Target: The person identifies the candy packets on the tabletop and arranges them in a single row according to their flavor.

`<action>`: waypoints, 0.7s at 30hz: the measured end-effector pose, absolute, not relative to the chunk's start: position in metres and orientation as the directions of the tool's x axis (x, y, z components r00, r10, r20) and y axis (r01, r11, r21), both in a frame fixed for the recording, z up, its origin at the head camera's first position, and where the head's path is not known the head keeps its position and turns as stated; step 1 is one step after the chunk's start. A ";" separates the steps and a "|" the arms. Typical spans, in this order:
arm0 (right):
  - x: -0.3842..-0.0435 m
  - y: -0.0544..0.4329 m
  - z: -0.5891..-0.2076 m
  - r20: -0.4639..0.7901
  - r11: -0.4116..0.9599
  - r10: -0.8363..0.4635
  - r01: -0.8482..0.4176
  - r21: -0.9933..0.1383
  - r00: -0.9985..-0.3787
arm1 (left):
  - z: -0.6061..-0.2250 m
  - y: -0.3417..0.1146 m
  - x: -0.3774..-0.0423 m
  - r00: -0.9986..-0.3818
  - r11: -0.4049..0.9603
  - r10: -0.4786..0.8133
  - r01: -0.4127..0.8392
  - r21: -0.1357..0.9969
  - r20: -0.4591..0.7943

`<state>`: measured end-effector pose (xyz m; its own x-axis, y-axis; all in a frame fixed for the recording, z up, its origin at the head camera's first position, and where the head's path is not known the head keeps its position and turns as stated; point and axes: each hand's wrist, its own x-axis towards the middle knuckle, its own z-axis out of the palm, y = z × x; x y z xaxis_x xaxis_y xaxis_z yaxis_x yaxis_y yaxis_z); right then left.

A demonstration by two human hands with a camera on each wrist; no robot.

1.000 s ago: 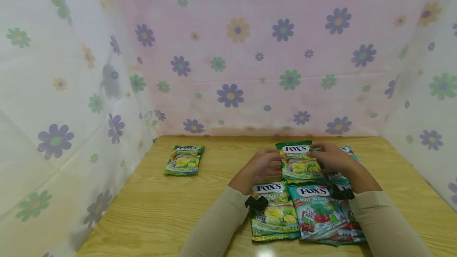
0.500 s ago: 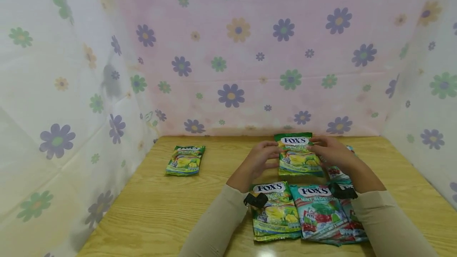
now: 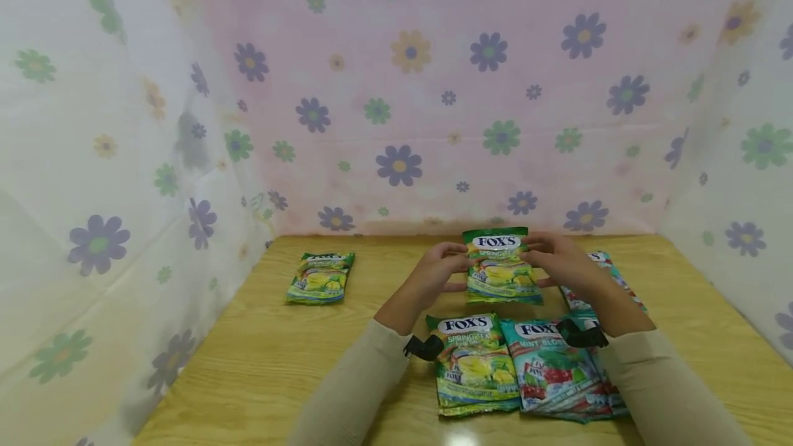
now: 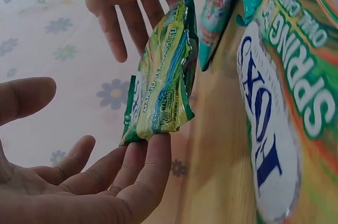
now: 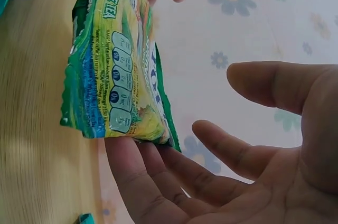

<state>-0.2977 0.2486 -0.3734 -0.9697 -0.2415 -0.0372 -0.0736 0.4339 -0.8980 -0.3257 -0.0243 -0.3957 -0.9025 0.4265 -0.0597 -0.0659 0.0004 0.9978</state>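
Observation:
A green and yellow Fox's Spring Tea candy bag [image 3: 500, 268] is held up between both hands, its printed front facing me. My left hand [image 3: 427, 279] touches its left edge with fairly straight fingertips; in the left wrist view the thumb [image 4: 26, 97] stands apart from the bag. My right hand [image 3: 570, 268] supports the opposite edge on extended fingers, and in the right wrist view its thumb [image 5: 264, 84] is also clear of the bag. Another Spring Tea bag [image 3: 473, 367] lies in front, beside a teal Mint Blossom candy bag [image 3: 551, 367].
A third Spring Tea bag [image 3: 321, 279] lies alone at the back left of the wooden table [image 3: 279, 363]. More teal bags, one of them [image 3: 613, 274] behind the right wrist, are partly hidden. Flowered cloth [image 3: 396, 122] stands around the back and sides.
Both hands have raised the Spring Tea bag away from the bags in front, then shifted it slightly left. More of the teal bag behind the right hand now shows.

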 end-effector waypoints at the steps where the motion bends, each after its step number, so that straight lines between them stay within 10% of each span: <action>1: -0.298 0.246 -0.373 -0.036 0.434 -0.239 -0.074 -0.898 -0.970 | -0.395 -0.026 -0.326 -0.902 0.009 0.429 -0.060 0.998 -0.058; 21: -0.309 0.190 -0.362 -0.010 0.378 -0.286 -0.103 -0.920 -0.958 | -0.378 -0.086 -0.324 -0.922 0.088 0.388 0.050 0.995 0.012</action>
<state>-0.3085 0.1901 -0.3623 -0.9580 -0.2865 -0.0102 -0.1033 0.3781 -0.9200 -0.3240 -0.0860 -0.3785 -0.9216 0.3879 0.0120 0.0501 0.0882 0.9948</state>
